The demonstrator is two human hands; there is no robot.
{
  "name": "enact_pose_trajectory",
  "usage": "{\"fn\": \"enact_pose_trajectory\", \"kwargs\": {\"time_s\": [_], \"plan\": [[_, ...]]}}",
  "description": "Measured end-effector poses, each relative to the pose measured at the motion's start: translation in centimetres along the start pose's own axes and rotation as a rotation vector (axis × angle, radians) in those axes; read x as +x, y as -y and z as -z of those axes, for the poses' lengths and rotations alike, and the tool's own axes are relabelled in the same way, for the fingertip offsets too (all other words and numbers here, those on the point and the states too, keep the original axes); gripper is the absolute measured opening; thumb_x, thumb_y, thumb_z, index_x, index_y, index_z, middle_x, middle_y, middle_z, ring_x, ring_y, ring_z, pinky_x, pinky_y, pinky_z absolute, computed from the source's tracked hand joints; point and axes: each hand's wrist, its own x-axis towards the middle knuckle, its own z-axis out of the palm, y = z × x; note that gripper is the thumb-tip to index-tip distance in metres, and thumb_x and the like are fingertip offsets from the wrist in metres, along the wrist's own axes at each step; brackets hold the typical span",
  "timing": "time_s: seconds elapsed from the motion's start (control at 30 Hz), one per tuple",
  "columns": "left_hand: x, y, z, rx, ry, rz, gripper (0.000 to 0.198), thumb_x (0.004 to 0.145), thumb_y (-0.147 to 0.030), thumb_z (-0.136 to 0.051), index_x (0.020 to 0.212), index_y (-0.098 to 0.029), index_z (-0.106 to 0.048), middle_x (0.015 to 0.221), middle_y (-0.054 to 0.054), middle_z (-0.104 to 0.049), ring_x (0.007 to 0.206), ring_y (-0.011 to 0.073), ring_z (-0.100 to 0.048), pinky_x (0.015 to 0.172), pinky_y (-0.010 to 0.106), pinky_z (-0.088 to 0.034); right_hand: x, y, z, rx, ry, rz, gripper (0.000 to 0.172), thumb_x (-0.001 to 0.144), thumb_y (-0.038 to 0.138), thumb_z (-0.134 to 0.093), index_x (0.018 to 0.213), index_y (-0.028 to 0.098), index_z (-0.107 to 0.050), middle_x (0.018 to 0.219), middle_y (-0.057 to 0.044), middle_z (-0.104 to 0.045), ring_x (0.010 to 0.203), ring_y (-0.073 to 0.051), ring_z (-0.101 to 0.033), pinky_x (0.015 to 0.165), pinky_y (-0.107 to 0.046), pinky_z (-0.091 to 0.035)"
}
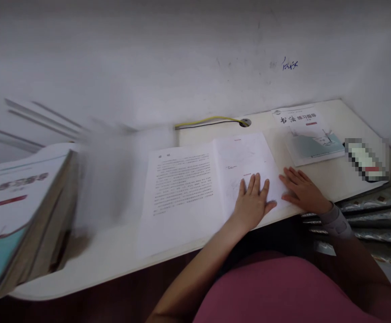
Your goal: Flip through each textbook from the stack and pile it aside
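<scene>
An open book (188,188) of printed pages lies on the white desk (114,260). My left hand (253,202) rests flat on its right-hand page, fingers stretched out and together. My right hand (301,190) lies flat beside it at the page's right edge, partly on the desk, fingers extended. Neither hand holds anything. A blurred pale shape (111,179), perhaps a turning page, smears across the book's left side.
A thick stack of books (16,215) sits at the desk's left end. A thin booklet with a teal cover (308,134) lies at the back right, next to a pixelated object (366,159). A yellow cable (208,121) runs along the wall into a desk hole.
</scene>
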Motion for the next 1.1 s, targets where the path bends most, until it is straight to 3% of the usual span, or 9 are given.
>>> {"fn": "enact_pose_trajectory", "kwargs": {"time_s": [0.93,1.1], "plan": [[1.2,-1.2,-0.4,0.003,-0.025,-0.008,0.070,0.093,-0.057,-0.033,0.146,-0.010,-0.032,0.150,0.026,-0.027,0.141,0.0342,-0.024,0.112,0.053,-0.023,0.1,0.0,-0.2,-0.011,-0.024,0.004,0.062,0.093,0.053,-0.039,0.141,0.013,-0.042,0.149,-0.018,-0.036,0.141,-0.028,-0.027,0.111,-0.048,-0.029],[1.4,-1.4,-0.8,0.007,-0.054,-0.001,0.076,0.092,-0.058,-0.035,0.148,-0.007,-0.024,0.150,0.026,-0.028,0.141,0.0335,-0.024,0.113,0.050,-0.023,0.0,0.0,-0.2,-0.014,-0.020,0.002,0.061,0.093,0.052,-0.038,0.141,0.013,-0.043,0.149,-0.018,-0.036,0.140,-0.028,-0.029,0.111,-0.048,-0.030]]}}
